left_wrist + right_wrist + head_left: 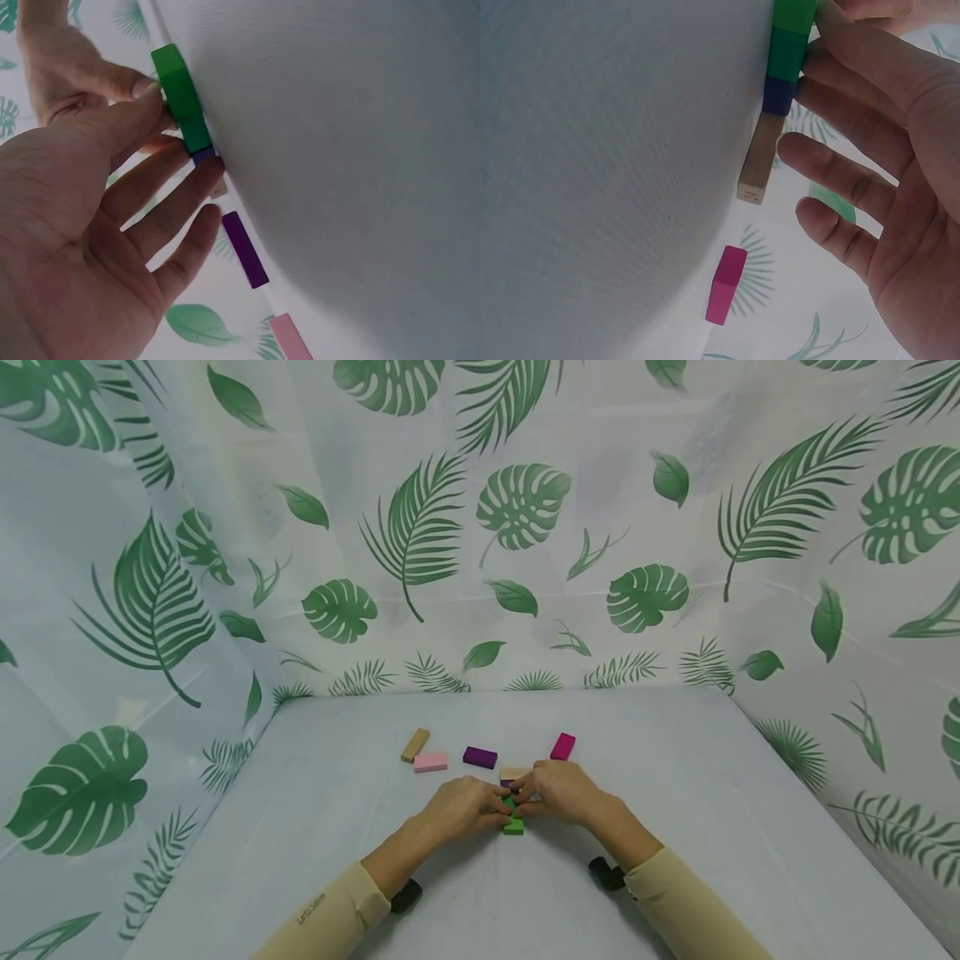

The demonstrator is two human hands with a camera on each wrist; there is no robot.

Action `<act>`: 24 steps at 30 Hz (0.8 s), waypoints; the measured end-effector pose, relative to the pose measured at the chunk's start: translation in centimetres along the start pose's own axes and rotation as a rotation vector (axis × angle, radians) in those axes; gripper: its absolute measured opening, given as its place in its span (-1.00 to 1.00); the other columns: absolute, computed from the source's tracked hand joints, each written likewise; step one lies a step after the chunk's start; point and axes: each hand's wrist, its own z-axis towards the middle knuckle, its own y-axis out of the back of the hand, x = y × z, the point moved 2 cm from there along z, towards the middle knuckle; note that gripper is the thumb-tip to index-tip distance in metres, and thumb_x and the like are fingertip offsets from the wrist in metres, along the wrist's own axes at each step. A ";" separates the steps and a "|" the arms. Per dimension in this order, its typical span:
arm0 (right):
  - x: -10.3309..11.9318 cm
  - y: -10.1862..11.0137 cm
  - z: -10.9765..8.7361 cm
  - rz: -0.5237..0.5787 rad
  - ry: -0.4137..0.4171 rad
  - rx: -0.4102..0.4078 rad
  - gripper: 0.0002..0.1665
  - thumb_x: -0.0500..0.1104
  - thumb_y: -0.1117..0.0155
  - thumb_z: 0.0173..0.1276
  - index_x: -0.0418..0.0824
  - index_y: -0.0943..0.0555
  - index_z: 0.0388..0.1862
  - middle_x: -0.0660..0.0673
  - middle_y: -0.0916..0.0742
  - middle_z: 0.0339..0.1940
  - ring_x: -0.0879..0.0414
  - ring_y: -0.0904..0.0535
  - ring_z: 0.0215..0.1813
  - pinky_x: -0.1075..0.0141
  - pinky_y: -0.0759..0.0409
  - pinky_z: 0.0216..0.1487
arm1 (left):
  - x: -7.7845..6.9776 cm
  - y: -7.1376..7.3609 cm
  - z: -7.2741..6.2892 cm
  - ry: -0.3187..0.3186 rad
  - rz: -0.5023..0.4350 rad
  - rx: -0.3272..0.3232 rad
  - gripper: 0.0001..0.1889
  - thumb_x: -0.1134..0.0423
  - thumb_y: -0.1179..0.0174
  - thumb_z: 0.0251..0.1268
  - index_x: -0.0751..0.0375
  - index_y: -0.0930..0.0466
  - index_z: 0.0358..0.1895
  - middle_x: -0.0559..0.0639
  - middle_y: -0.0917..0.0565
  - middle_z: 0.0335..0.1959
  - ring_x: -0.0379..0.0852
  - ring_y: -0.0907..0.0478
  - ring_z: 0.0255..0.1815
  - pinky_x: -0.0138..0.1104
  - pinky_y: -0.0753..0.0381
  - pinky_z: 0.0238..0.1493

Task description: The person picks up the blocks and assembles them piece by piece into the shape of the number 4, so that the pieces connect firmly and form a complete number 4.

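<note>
My left hand (467, 806) and right hand (562, 793) meet from either side of a row of small blocks. A light green block (513, 828) forms the near end. Beyond it come a dark green block (786, 54), a dark blue block (778, 96) and a plain wooden block (761, 154). In the left wrist view, the left fingertips lie along the left side of the green and blue blocks. The right wrist view has the right thumb and fingertips along the other side, partly hiding the light green block. The lower right fingers stay off the wooden block.
Behind the row lie a purple block (480, 757) and, to the right, a magenta block (563, 747). Farther left, a pink block (431, 763) sits by a tan wooden block (416, 745). Leaf-print curtains (517, 602) border the white table (315, 827).
</note>
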 end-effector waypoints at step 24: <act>-0.1 -0.2 0.5 0.012 -0.072 0.068 -0.66 0.18 -0.57 0.23 0.06 -0.88 -0.11 0.13 -0.82 0.10 0.27 -0.57 -0.22 0.46 -0.45 -0.34 | 4.2 3.6 0.2 0.167 -0.130 -0.165 -0.78 0.10 -0.32 0.47 0.09 -0.85 -0.01 0.01 -0.80 0.10 -0.05 -0.72 0.20 -0.08 -0.65 0.27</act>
